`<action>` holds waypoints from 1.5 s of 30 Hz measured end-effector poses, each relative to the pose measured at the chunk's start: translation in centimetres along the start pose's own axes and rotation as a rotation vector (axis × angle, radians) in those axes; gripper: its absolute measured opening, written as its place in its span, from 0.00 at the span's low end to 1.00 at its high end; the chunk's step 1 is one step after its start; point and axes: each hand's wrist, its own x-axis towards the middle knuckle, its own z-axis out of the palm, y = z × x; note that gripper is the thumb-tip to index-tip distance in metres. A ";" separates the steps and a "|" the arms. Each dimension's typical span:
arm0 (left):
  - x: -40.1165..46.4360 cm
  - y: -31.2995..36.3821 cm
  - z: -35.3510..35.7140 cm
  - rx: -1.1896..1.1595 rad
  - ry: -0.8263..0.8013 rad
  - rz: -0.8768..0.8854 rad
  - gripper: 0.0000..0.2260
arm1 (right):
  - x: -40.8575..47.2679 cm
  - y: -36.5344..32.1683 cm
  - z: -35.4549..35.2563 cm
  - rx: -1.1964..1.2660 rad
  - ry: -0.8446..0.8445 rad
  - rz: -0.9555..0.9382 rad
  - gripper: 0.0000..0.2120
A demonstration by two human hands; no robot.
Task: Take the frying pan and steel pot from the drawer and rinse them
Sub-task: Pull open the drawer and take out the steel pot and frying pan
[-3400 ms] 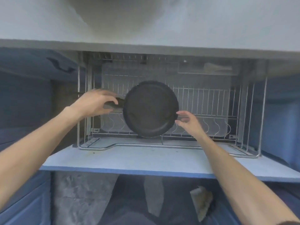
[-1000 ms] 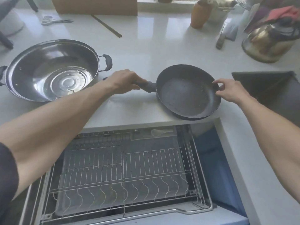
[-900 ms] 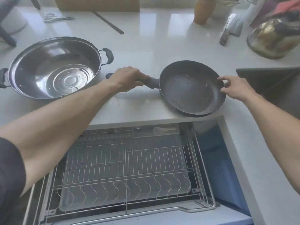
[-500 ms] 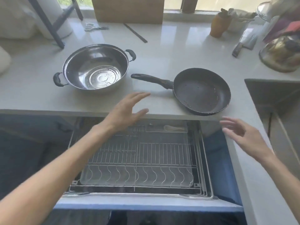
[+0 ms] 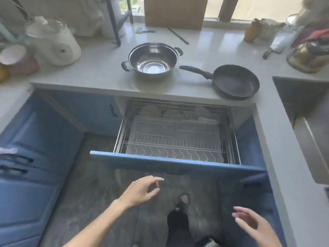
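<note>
Steel pot (image 5: pixel 153 61) upright on counter (image 5: pixel 99 72), handles at 8 and 2 o'clock; frying pan (image 5: pixel 235 81) just beside it at 4 o'clock, apart, handle pointing to 10 o'clock toward pot; both well clear of hands; drawer (image 5: pixel 175 162) pulled out below counter, wire rack (image 5: pixel 175 139) inside; left hand (image 5: pixel 140 190) below drawer front, fingers loosely spread, grasping nothing; right hand (image 5: pixel 253 224) at 4 o'clock from left, fingers likewise released; sink (image 5: pixel 306 111) at 3 o'clock of pan
</note>
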 end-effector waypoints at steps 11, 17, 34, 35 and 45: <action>-1.5 -3.5 9.3 -0.027 -0.122 -0.134 0.22 | 3.7 1.3 13.3 0.067 -0.035 -0.002 0.06; 9.8 -8.9 14.3 0.103 0.023 -0.168 0.28 | 17.7 4.6 19.5 -0.203 -0.028 -0.192 0.20; 18.2 -10.7 12.8 -0.121 0.045 -0.199 0.06 | 26.1 2.3 20.9 -0.443 0.174 0.021 0.11; 18.4 -10.9 12.9 -0.155 0.066 -0.202 0.06 | 26.3 2.2 20.9 -0.447 0.169 0.025 0.11; 23.5 -11.1 10.8 -0.208 0.121 -0.218 0.03 | 30.7 -0.4 20.0 -0.410 0.180 -0.025 0.13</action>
